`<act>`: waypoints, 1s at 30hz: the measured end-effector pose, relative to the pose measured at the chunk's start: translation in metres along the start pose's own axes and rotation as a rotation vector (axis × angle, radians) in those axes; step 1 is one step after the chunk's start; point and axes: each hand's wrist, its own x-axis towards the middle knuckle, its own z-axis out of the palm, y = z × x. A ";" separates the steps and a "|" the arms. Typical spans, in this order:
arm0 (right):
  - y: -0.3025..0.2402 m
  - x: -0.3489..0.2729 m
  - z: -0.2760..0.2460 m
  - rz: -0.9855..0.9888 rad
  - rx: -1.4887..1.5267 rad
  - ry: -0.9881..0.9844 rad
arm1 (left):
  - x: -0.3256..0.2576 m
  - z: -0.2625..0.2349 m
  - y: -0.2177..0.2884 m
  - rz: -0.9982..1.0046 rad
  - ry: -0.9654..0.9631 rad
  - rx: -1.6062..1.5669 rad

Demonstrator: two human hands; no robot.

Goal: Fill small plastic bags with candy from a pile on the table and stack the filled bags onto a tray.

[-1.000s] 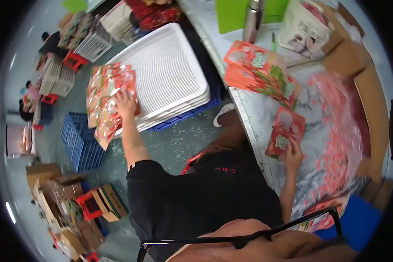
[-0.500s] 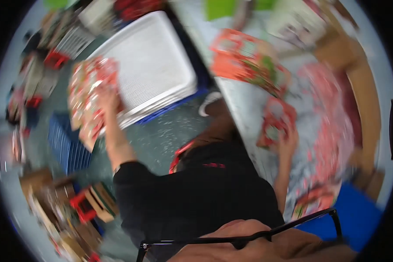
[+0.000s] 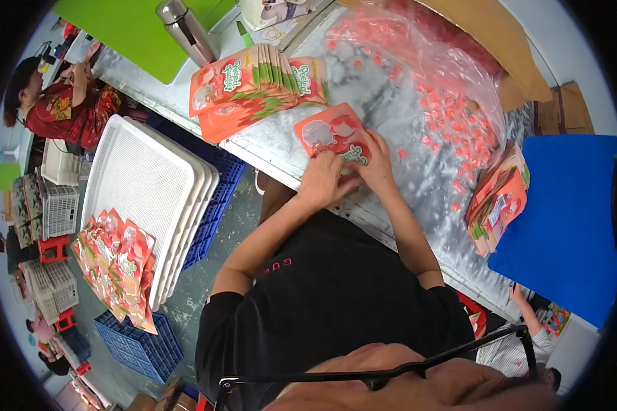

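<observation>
A red printed pouch (image 3: pixel 332 131) lies over the table's near edge, in front of my body. My left hand (image 3: pixel 324 179) has its fingers curled on the pouch's lower left part. My right hand (image 3: pixel 376 163) grips the lower right edge, thumb close to the left hand. A fanned stack of similar pouches (image 3: pixel 243 85) rests just beyond, to the left. Small red pieces (image 3: pixel 452 133) are scattered right of my hands, beside a clear plastic bag (image 3: pixel 418 34) holding more. More pouches (image 3: pixel 500 198) lie in a pile at the right.
White perforated trays (image 3: pixel 140 161) are stacked at the left on blue crates, with several pouches (image 3: pixel 116 257) on top. A steel flask (image 3: pixel 187 31) stands at the far side. Right are a blue panel (image 3: pixel 562 219) and a cardboard box (image 3: pixel 500 41). A co-worker (image 3: pixel 62 103) sits far left.
My left hand has left the pouches on the trays and come to the pouch at my right hand. My view and body have turned toward the table.
</observation>
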 end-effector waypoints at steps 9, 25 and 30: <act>0.016 -0.008 0.004 0.411 0.360 0.034 | 0.023 0.003 -0.026 -0.196 -0.082 -0.086; -0.009 -0.024 -0.021 0.006 0.059 0.446 | 0.003 0.013 -0.010 -0.410 -0.176 -0.301; -0.030 -0.046 -0.016 -0.342 0.023 0.100 | 0.013 0.015 -0.021 -0.677 -0.293 -0.783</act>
